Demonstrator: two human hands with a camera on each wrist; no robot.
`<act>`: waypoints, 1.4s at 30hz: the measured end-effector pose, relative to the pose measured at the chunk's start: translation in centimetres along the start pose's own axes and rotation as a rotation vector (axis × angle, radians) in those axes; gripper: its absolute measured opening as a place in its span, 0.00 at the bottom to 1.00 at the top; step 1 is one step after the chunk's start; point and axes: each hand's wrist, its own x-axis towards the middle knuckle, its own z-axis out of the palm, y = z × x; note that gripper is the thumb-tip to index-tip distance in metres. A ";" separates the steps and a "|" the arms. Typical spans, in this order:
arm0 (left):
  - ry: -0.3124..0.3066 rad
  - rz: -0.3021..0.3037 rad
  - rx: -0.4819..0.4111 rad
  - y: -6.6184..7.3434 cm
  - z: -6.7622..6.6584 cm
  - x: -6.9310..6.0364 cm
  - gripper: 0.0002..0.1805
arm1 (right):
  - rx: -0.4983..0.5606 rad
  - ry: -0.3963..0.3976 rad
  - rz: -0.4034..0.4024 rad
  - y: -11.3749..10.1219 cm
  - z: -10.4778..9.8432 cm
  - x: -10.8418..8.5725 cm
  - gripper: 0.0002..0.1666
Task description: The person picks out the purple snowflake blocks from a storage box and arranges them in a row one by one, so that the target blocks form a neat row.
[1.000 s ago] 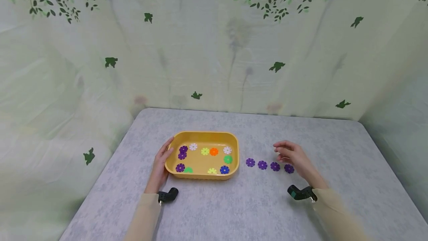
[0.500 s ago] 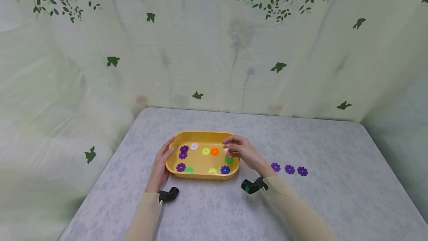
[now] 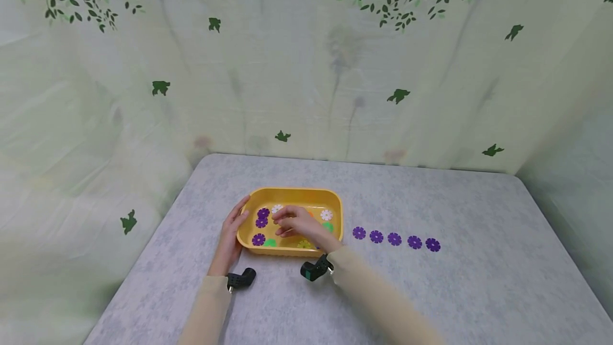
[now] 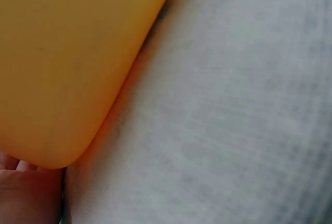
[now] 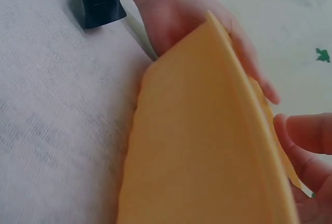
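In the head view my left hand (image 3: 232,233) grips the left end of a yellow tray (image 3: 290,252), its thumb over the rim. The right wrist view shows this left hand (image 5: 179,19) at the tray's far end. Over the middle of the tray hovers my right hand (image 3: 299,223), fingers loosely bent, with nothing visible between them. Flower-shaped discs lie inside: purple ones (image 3: 258,239) at the left, a white one (image 3: 326,215) and a green one (image 3: 328,226) at the right, and a yellow one (image 3: 304,244) near the front. My right hand and forearm partly cover other discs.
To the right of the tray, several purple flower discs (image 3: 395,239) lie apart in a row on the grey table (image 3: 460,292). A pale curtain (image 3: 306,68) with leaf prints hangs behind the table.
My right hand has moved left from above the purple row to over the tray. The row's rightmost disc, hidden earlier, now shows. My left hand stays on the tray.
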 end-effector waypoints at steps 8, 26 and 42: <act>0.011 -0.011 0.033 0.1 -0.1 -0.1 0.27 | -0.102 -0.021 0.060 0.6 2.2 1.3 0.14; 0.007 0.002 -0.024 0.2 -0.2 0.0 0.26 | -0.307 -0.185 0.075 0.8 3.3 2.6 0.23; -0.023 0.008 -0.083 0.1 -0.1 0.1 0.26 | -0.605 -0.270 0.019 0.6 3.9 2.9 0.17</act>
